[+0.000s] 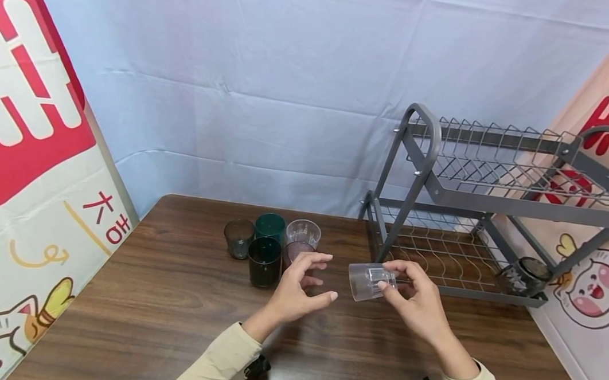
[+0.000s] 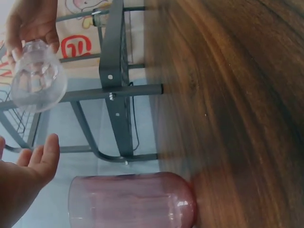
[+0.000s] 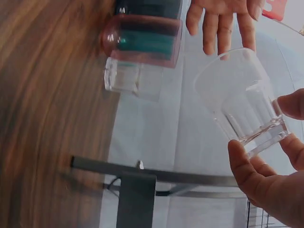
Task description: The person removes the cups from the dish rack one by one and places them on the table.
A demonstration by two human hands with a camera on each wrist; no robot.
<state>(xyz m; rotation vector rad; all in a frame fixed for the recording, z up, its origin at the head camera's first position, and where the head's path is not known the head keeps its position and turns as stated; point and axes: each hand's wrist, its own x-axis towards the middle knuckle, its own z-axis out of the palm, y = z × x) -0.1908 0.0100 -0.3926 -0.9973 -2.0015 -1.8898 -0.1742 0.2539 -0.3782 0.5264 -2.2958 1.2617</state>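
In the head view my right hand [image 1: 416, 298] grips a clear glass [image 1: 366, 281] by its base, and the glass is tipped on its side with its mouth toward the left. The right wrist view shows thumb and fingers around the thick base of this glass [image 3: 244, 102]. My left hand [image 1: 295, 290] is held out with fingers apart and nothing in it, facing the glass's mouth across a gap. Just behind the left hand stands a pink glass [image 2: 133, 200], partly hidden by it in the head view.
Beside the pink glass stand a brown glass [image 1: 239, 239], a teal glass [image 1: 270, 227], a dark green glass [image 1: 264, 262] and another clear glass [image 1: 304, 232]. A two-tier grey dish rack [image 1: 510, 203] fills the right side, with a dark glass [image 1: 524, 276] on its lower shelf.
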